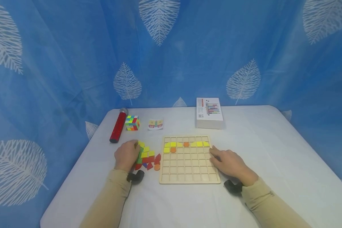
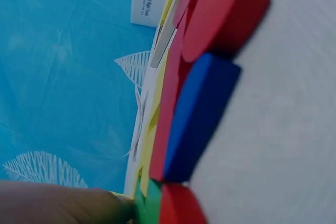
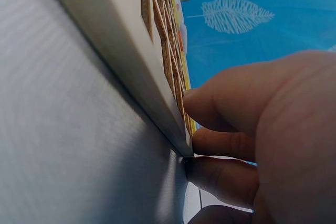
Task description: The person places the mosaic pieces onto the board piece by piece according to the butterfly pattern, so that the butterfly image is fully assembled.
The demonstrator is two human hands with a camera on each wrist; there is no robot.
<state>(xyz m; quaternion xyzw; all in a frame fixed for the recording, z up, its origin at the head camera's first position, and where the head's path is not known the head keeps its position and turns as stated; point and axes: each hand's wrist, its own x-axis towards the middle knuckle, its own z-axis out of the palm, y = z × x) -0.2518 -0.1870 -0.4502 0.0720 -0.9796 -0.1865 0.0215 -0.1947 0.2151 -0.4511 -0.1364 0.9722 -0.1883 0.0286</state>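
Note:
Over the left edge of a spread of flat coloured pieces point(image 1: 143, 155) lies my left hand point(image 1: 126, 155). One of its digits reaches the green pieces point(image 2: 149, 203) in the left wrist view; whether it pinches one is hidden. A wooden grid board point(image 1: 185, 171) lies flat to the right of these pieces. Yellow pieces point(image 1: 173, 144) and orange discs point(image 1: 186, 144) sit in its upper rows. My right hand point(image 1: 230, 162) holds the board's right edge, its thumb point(image 3: 215, 98) over the rim and the other fingers curled at the side.
Behind the pieces lie a red microphone point(image 1: 118, 126), a puzzle cube point(image 1: 132, 123) and a card with a butterfly pattern point(image 1: 155, 124). A white box point(image 1: 209, 113) stands at the back, near the blue curtain point(image 1: 188, 72). A loose orange disc point(image 1: 157, 167) lies by the board's left edge.

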